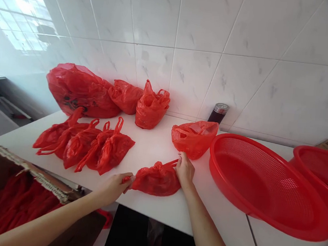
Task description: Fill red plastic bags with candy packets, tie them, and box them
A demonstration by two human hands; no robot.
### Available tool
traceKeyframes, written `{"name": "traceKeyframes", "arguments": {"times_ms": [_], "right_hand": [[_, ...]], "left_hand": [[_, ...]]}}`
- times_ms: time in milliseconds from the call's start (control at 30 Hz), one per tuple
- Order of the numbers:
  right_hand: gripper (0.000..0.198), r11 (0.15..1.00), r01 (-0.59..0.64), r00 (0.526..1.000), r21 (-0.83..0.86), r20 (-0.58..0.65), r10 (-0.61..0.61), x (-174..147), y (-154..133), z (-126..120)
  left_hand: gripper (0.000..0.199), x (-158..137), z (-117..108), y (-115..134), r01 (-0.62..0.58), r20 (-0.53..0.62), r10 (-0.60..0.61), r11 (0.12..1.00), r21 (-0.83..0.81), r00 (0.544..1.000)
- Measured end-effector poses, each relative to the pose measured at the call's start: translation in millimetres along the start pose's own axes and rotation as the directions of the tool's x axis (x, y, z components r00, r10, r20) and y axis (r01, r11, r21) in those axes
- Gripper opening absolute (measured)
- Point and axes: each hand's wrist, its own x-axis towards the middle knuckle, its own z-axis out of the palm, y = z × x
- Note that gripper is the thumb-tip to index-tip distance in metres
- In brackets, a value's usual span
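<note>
Red bag (156, 183) left of the large basket (250, 186), pinched by left hand (116, 187) and right hand (185, 170). Apparently mid-knotting; next, probably pull evenly.

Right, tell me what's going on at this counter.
Someone has a red bag at the counter's front edge, its top gathered. The left grip holds one end of it and the right grip holds a handle at the other. Off to the left, more gathered bags lie in a row. A large red basket stands to the right, and a cardboard box sits at lower left.
</note>
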Motion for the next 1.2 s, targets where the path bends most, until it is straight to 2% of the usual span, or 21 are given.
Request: {"name": "traceKeyframes", "arguments": {"times_ms": [33, 100, 167, 200, 233, 267, 367, 467, 600, 700, 767, 800, 867, 933, 1000, 1033, 1200], "right_hand": [[0.027, 0.999, 0.011, 1.000, 0.032, -0.018, -0.010, 0.4, 0.2, -0.8], [0.028, 0.994, 0.046, 0.998, 0.098, -0.056, -0.041, 0.4, 0.2, -2.6], [0.030, 0.982, 0.099, 0.993, 0.162, -0.085, -0.086, -0.7, -0.5, -4.3], [0.031, 0.974, 0.124, 0.989, 0.189, -0.100, -0.107, -1.4, -0.9, -5.2], [0.031, 0.966, 0.143, 0.986, 0.213, -0.119, -0.120, -2.2, -1.2, -6.0], [0.032, 0.960, 0.155, 0.982, 0.234, -0.141, -0.124, -2.9, -1.3, -6.9], [0.033, 0.948, 0.151, 0.971, 0.281, -0.222, -0.089, -3.6, 0.1, -9.8], [0.032, 0.939, 0.119, 0.963, 0.324, -0.269, -0.029, -2.5, 2.5, -11.0], [0.029, 0.922, 0.090, 0.972, 0.376, -0.233, 0.000, -0.3, 4.1, -7.4], [0.026, 0.913, 0.078, 0.980, 0.400, -0.200, 0.004, 0.8, 4.9, -3.6], [0.025, 0.911, 0.067, 0.981, 0.406, -0.195, 0.015, 1.1, 5.3, -1.8], [0.024, 0.911, 0.063, 0.981, 0.408, -0.195, 0.019, 0.9, 5.3, -1.3], [0.023, 0.912, 0.060, 0.980, 0.405, -0.197, 0.022, 0.4, 4.7, -1.1], [0.023, 0.916, 0.066, 0.979, 0.396, -0.204, 0.018, -0.2, 3.8, -2.1], [0.022, 0.921, 0.077, 0.977, 0.382, -0.213, 0.006, -0.1, 3.1, -4.0], [0.021, 0.924, 0.084, 0.976, 0.374, -0.217, -0.001, 0.4, 2.9, -4.8], [0.019, 0.934, 0.128, 0.973, 0.333, -0.225, -0.053, 1.0, -2.8, -5.1]], "left_hand": [[0.043, -0.5, -2.7, 4.5, 0.007, -0.027, -0.007, 1.000, -0.008, 1.000], [0.034, 4.9, -8.5, 20.0, 0.001, -0.169, 0.010, 0.998, 0.063, 0.986], [0.031, 16.4, -10.1, 41.4, -0.101, -0.333, 0.164, 0.975, 0.198, 0.929], [0.033, 23.5, -7.7, 52.6, -0.171, -0.358, 0.265, 0.947, 0.273, 0.895], [0.036, 31.2, -2.9, 63.1, -0.235, -0.339, 0.348, 0.913, 0.333, 0.874], [0.039, 39.1, 3.6, 71.9, -0.282, -0.286, 0.394, 0.888, 0.363, 0.873], [0.034, 60.5, 23.6, 83.3, -0.278, -0.133, 0.334, 0.904, 0.324, 0.933], [0.020, 71.1, 22.1, 69.6, -0.201, -0.150, 0.250, 0.938, 0.282, 0.957], [0.024, 66.6, -19.2, 30.2, -0.047, -0.282, 0.124, 0.963, 0.266, 0.951], [0.031, 58.4, -49.0, 8.2, 0.109, -0.409, 0.026, 0.947, 0.303, 0.912], [0.039, 53.8, -53.9, 4.0, 0.181, -0.486, 0.008, 0.923, 0.340, 0.874], [0.041, 52.4, -51.0, 4.7, 0.177, -0.504, 0.041, 0.909, 0.376, 0.863], [0.043, 52.0, -36.5, 7.8, 0.071, -0.455, 0.188, 0.866, 0.495, 0.871], [0.042, 56.2, -17.5, 7.4, -0.043, -0.316, 0.300, 0.784, 0.620, 0.900], [0.042, 64.9, -2.8, -1.1, -0.062, -0.211, 0.278, 0.726, 0.685, 0.937], [0.043, 70.3, 1.2, -8.4, -0.038, -0.194, 0.240, 0.714, 0.699, 0.951], [0.048, 91.0, -5.9, -49.2, 0.050, -0.199, 0.145, 0.678, 0.734, 0.969]]}}
